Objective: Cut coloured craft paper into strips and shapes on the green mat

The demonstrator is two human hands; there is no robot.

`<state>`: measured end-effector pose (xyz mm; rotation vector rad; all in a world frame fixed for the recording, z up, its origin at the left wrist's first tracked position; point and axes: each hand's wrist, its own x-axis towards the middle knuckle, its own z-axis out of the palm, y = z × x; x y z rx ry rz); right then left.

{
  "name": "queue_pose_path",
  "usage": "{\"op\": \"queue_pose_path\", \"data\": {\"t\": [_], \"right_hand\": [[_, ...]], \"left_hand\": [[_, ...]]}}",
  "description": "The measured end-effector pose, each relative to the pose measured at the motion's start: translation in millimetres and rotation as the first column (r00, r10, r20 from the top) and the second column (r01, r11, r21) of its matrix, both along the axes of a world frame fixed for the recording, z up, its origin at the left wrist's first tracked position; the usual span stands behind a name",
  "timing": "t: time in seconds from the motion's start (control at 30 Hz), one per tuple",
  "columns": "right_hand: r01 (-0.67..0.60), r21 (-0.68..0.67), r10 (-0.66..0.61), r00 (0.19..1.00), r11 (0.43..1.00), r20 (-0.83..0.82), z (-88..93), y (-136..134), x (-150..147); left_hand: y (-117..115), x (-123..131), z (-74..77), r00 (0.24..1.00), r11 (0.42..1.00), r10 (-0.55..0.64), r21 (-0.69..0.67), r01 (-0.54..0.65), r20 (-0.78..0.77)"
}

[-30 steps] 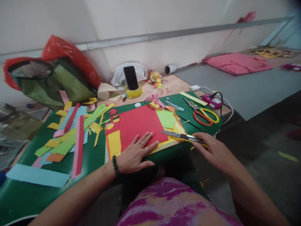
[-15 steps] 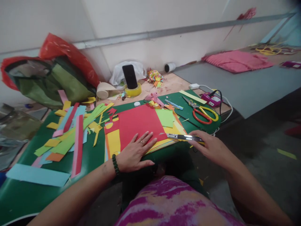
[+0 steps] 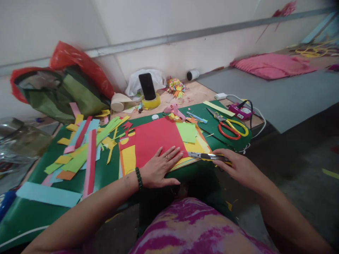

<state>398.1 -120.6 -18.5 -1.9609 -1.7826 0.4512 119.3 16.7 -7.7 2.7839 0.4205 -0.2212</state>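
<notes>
A red paper sheet (image 3: 159,137) lies on a stack of yellow and other coloured sheets (image 3: 128,158) at the near edge of the green mat. My left hand (image 3: 160,168) rests flat on the red sheet's near part, fingers spread. In my right hand (image 3: 233,163) is a box cutter (image 3: 205,155), its blade pointing left, with the tip at the red sheet's near right corner. A light green piece (image 3: 186,132) lies beside the red sheet.
Red-and-yellow-handled scissors (image 3: 229,127), a pink glue gun (image 3: 174,112) and a purple power block (image 3: 241,111) sit beyond the stack. Coloured strips (image 3: 79,155) cover the left side. A phone (image 3: 147,86) stands in yellow tape (image 3: 151,102) at the back.
My left hand has slid slightly right across the red sheet, towards the cutter tip. The cutter remains in my right hand near the same corner. The view has shifted slightly.
</notes>
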Motion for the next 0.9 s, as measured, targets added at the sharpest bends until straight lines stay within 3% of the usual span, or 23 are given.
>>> {"op": "queue_pose_path", "data": {"t": [0.43, 0.9], "right_hand": [[-0.017, 0.009, 0.017, 0.999, 1.000, -0.050, -2.1, -10.7, -4.6], [-0.036, 0.025, 0.036, 0.999, 0.999, 0.012, -0.2, -13.8, -25.7]], "left_hand": [[0.4, -0.4, -5.5, 0.999, 1.000, -0.001, -0.010, 0.001, 0.044], [0.1, -1.5, -8.6, 0.997, 1.000, -0.016, 0.008, 0.015, 0.073]]}}
